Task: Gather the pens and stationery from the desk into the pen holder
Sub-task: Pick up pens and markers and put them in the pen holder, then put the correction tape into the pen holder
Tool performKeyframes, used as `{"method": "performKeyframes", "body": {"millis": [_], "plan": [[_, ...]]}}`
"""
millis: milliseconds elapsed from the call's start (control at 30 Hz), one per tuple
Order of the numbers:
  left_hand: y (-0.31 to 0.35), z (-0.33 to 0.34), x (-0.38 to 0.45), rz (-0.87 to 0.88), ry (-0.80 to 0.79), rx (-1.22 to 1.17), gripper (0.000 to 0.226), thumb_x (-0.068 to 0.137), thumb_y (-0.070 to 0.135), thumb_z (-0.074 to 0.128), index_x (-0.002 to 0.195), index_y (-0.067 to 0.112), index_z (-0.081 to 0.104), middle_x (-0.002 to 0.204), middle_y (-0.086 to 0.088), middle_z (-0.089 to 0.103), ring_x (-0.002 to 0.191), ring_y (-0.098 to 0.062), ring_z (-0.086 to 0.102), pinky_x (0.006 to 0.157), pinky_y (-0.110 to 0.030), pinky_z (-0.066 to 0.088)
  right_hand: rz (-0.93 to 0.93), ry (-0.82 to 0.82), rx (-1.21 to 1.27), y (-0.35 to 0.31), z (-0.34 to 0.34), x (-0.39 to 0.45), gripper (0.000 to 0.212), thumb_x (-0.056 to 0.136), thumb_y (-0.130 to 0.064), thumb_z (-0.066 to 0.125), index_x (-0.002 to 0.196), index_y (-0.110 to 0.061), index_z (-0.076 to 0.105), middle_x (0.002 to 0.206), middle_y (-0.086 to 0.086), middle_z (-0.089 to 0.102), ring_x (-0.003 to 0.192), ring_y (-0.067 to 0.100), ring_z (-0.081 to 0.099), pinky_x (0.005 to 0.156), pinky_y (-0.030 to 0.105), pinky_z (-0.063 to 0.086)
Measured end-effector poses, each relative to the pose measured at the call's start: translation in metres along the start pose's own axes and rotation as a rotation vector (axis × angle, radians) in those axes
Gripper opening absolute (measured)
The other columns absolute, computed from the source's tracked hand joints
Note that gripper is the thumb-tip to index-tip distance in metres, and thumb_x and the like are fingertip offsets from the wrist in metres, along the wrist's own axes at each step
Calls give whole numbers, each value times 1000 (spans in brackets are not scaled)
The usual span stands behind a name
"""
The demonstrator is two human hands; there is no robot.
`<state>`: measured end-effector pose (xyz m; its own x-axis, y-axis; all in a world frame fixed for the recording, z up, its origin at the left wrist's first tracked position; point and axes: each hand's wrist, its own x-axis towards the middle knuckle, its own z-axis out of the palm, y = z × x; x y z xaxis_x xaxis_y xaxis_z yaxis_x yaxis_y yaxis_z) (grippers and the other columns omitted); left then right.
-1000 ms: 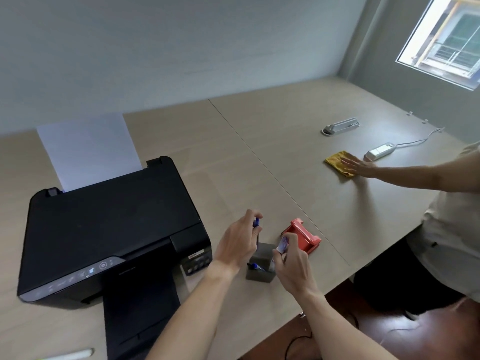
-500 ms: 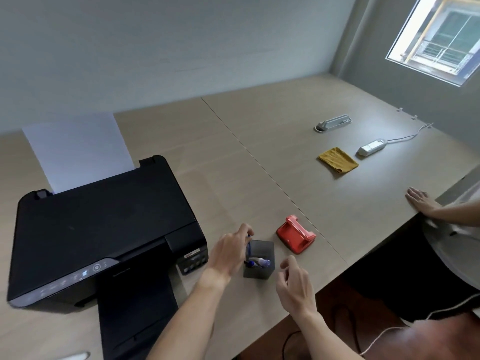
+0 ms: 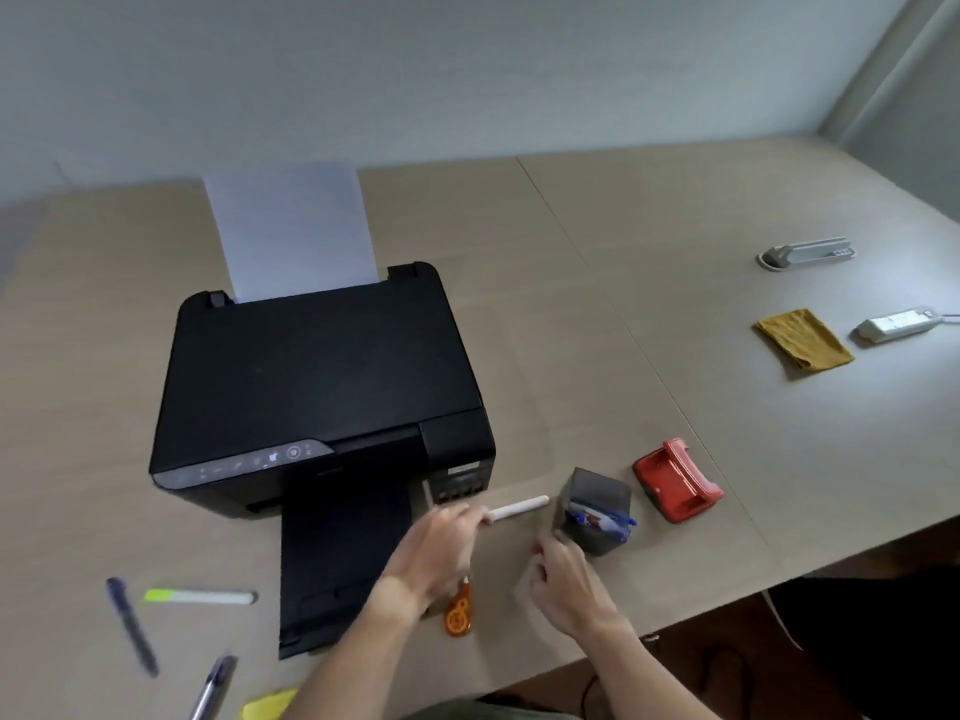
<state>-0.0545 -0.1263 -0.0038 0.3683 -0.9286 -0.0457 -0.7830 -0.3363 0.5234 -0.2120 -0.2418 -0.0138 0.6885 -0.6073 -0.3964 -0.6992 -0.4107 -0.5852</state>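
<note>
The dark square pen holder (image 3: 597,504) stands on the desk with blue pens (image 3: 608,523) sticking out of it. My left hand (image 3: 439,550) is closed around one end of a white pen (image 3: 519,509) that lies just left of the holder. My right hand (image 3: 563,582) hovers with loosely curled fingers, holding nothing, in front of the holder. An orange correction tape (image 3: 458,613) lies below my left wrist. At the front left lie a dark pen (image 3: 130,623), a white highlighter with a green cap (image 3: 200,596), another pen (image 3: 213,685) and a yellow pad (image 3: 267,705).
A black printer (image 3: 322,376) with paper (image 3: 288,228) and an extended output tray (image 3: 332,569) fills the left middle. A red hole punch (image 3: 678,479) sits right of the holder. A yellow cloth (image 3: 802,338), a power strip (image 3: 896,324) and a grey stapler-like item (image 3: 808,250) lie far right.
The view swung left and down, revealing pens at the front left. My left hand left the holder and took hold of the white pen. The other person's hand is out of view.
</note>
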Motion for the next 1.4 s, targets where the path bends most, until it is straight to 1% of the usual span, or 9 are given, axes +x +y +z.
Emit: {"method": "performKeyframes", "body": {"millis": [100,233,567,867,967,1100,1200,1333,1400], "plan": [[-8,11,-25,-59,-114,268,24,96,28,47,117,21,55,117,-2,64,110,-21,57,98,-35,40,-45,-87,-88,-16,8,21,30,87,-4,49,115,-17,48,122,7,48,101,21,56,88,36,52],[-9,29,-51,-55,-295,499,52,94,47,48,134,15,39,127,-15,52,117,-35,44,105,-47,29,-89,-179,-237,-38,18,47,60,82,13,47,135,-14,36,145,9,27,122,31,45,93,37,47],[-6,31,-41,-130,-301,487,47,91,29,59,133,14,44,129,-16,54,122,-36,43,111,-52,19,-76,-198,-612,-56,33,55,49,82,5,62,121,-13,41,123,9,44,102,31,62,68,35,48],[-4,30,-17,-205,-330,421,23,84,17,62,107,18,64,116,-8,62,111,-28,50,98,-41,29,-87,-83,-229,-51,21,50,9,96,-14,43,104,-13,39,97,10,56,81,27,58,65,36,46],[-4,33,-12,-209,-343,442,33,85,26,66,115,15,58,118,-8,60,111,-28,53,97,-41,31,-72,-74,-106,-48,15,47,18,93,-6,42,107,-16,36,92,9,54,71,21,53,60,30,45],[1,33,-7,-241,-355,409,46,82,5,63,123,11,44,114,-10,62,106,-31,59,95,-41,33,-69,-40,-3,-46,7,40,38,90,-5,41,128,-10,36,107,18,60,92,30,59,76,39,50],[9,28,-3,-278,-325,271,51,81,-1,57,127,11,38,115,-11,58,105,-33,58,96,-42,38,-91,-11,-2,-44,3,32,32,91,-11,38,123,-14,39,105,16,61,88,27,58,72,37,49],[19,22,14,-398,-267,0,37,83,-2,52,116,14,48,111,-5,56,100,-30,57,66,-39,48,-151,74,33,-48,-7,23,31,91,-13,38,121,-18,39,102,12,64,91,27,61,76,36,50],[27,17,28,-372,-254,-25,27,84,1,51,107,14,57,108,-5,61,95,-27,61,71,-39,54,-227,116,25,-55,-17,22,31,91,-14,39,121,-19,38,100,12,65,91,28,62,75,34,47]]}}
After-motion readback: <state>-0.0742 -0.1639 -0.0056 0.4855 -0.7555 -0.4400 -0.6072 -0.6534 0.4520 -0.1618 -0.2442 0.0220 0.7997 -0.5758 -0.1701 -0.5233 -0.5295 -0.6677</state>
